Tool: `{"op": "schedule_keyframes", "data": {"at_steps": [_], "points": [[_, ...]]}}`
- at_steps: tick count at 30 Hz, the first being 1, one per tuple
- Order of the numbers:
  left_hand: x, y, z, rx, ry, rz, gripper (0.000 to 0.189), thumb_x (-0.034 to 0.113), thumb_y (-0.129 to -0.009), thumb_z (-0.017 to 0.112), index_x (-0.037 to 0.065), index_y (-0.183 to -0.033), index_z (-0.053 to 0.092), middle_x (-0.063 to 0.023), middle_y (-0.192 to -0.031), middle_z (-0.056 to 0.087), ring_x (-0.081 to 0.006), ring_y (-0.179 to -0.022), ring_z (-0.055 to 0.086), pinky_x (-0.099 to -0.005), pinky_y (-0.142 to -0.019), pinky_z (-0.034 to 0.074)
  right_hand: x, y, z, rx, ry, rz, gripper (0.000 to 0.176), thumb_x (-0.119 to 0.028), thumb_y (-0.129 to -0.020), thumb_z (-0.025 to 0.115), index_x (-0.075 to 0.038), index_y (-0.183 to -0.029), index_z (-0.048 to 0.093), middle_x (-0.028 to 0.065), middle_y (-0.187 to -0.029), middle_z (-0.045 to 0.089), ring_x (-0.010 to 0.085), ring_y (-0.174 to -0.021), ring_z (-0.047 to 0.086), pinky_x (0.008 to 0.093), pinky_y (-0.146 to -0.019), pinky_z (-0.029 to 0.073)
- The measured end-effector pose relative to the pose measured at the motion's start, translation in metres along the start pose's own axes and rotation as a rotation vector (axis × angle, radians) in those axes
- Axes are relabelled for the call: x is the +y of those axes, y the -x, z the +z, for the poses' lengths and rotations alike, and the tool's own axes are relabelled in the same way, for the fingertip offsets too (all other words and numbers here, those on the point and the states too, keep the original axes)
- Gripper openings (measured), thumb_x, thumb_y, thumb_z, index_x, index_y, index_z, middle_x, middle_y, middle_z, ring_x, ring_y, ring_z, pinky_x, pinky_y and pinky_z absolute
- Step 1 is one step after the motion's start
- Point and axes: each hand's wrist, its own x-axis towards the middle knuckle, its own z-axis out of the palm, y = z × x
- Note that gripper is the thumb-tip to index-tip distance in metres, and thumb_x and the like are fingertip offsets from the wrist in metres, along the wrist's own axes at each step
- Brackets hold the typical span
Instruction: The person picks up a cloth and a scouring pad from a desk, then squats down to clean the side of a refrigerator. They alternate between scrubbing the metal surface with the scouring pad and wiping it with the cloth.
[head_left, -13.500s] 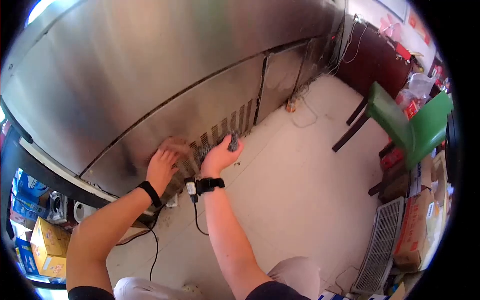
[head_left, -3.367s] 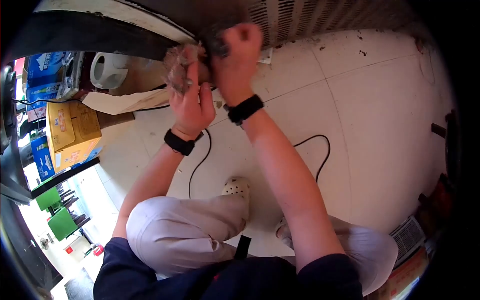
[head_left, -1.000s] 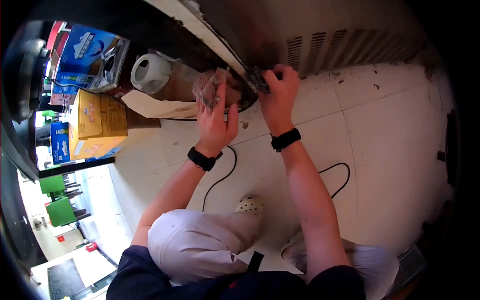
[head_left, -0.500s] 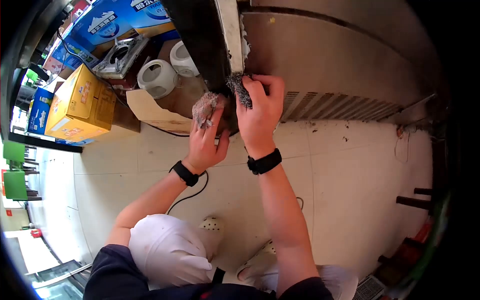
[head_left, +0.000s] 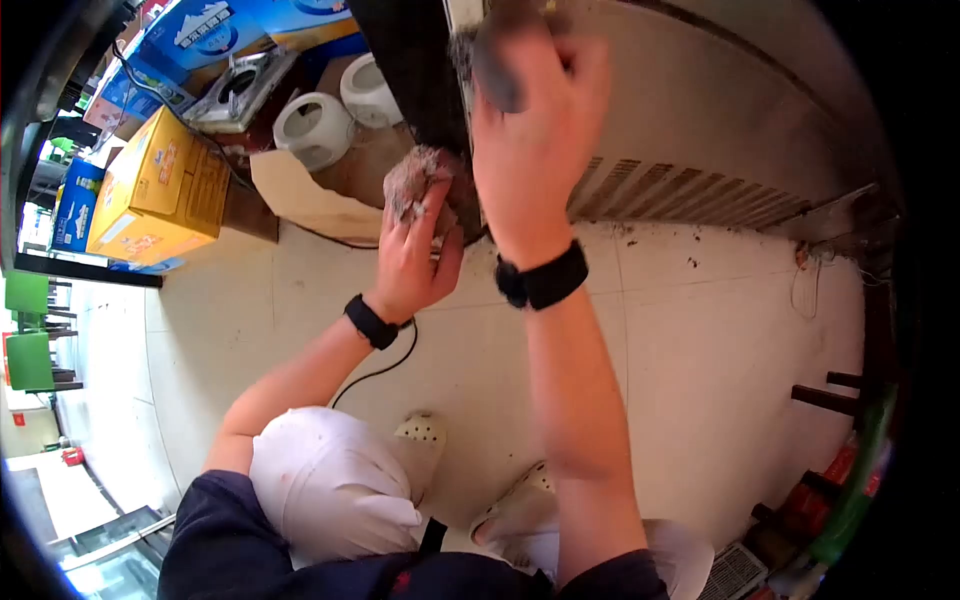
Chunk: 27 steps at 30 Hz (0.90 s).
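Observation:
My right hand (head_left: 540,160), blurred by motion, is raised at the seam beside a brown metal panel (head_left: 690,110). Its fingers are closed round a dark grey steel wool pad (head_left: 498,70), held against the pale edge strip (head_left: 462,12) of a dark upright board (head_left: 400,45). Lower and to the left, my left hand (head_left: 410,250) has its fingers wrapped on a matted, fuzzy grey-brown rag (head_left: 412,182) near the foot of that board. Black bands circle both wrists.
White round housings (head_left: 313,130) and a dusty square metal frame (head_left: 240,92) lie left of the board. A yellow carton (head_left: 160,185) stands beside blue boxes (head_left: 205,30). Vent slots (head_left: 690,190) line the panel's base. A black cable (head_left: 385,370) runs across the tiled floor (head_left: 700,350).
My right hand has moved up along the edge strip with the steel wool pad. My left hand, with the rag, has shifted only slightly; the whole view has moved a little.

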Motion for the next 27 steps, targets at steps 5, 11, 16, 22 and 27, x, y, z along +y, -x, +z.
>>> {"op": "schedule_keyframes", "data": {"at_steps": [5, 11, 16, 22, 27], "points": [[-0.002, -0.009, -0.003, 0.065, -0.027, 0.078, 0.063, 0.0, -0.079, 0.064, -0.006, -0.14, 0.048, -0.0253, -0.134, 0.055, -0.0466, -0.127, 0.049, -0.0523, -0.109, 0.036, 0.004, 0.04, -0.001, -0.073, 0.078, 0.121, 0.027, -0.001, -0.064, 0.075, -0.012, -0.085, 0.061, 0.0082, -0.094, 0.053, 0.0328, -0.091, 0.053, 0.0435, -0.069, 0.05], [0.002, -0.011, -0.005, 0.085, -0.024, 0.043, 0.063, 0.0, -0.079, 0.064, -0.006, -0.14, 0.047, -0.0253, -0.133, 0.056, -0.0466, -0.126, 0.049, -0.0529, -0.109, 0.035, -0.006, 0.0, -0.002, -0.016, 0.055, 0.035, 0.031, 0.004, -0.062, 0.076, -0.011, -0.084, 0.06, 0.0084, -0.095, 0.053, 0.0329, -0.092, 0.053, 0.0433, -0.068, 0.05], [0.005, -0.018, -0.01, 0.105, -0.004, 0.055, 0.063, -0.001, -0.078, 0.063, -0.007, -0.139, 0.047, -0.0268, -0.131, 0.056, -0.0467, -0.126, 0.049, -0.0519, -0.109, 0.036, -0.006, 0.039, -0.003, -0.13, 0.134, 0.188, 0.027, 0.001, -0.065, 0.075, -0.012, -0.084, 0.061, 0.0089, -0.096, 0.053, 0.0336, -0.092, 0.053, 0.0443, -0.067, 0.051], [0.01, -0.015, -0.012, 0.1, -0.084, 0.033, 0.057, -0.002, -0.085, 0.062, -0.007, -0.139, 0.047, -0.028, -0.131, 0.058, -0.0444, -0.117, 0.057, -0.0467, -0.101, 0.045, -0.006, 0.018, -0.001, -0.048, 0.106, 0.078, 0.026, -0.001, -0.066, 0.075, -0.012, -0.084, 0.061, 0.0078, -0.095, 0.053, 0.0328, -0.092, 0.054, 0.043, -0.065, 0.051], [0.009, -0.015, -0.014, 0.091, -0.105, -0.005, 0.055, -0.001, -0.086, 0.061, -0.006, -0.139, 0.048, -0.0276, -0.129, 0.058, -0.044, -0.116, 0.057, -0.0456, -0.099, 0.046, 0.008, 0.066, 0.001, -0.131, 0.155, 0.131, 0.029, 0.002, -0.064, 0.074, -0.012, -0.086, 0.061, 0.0076, -0.096, 0.054, 0.033, -0.093, 0.054, 0.0431, -0.066, 0.051]]}}
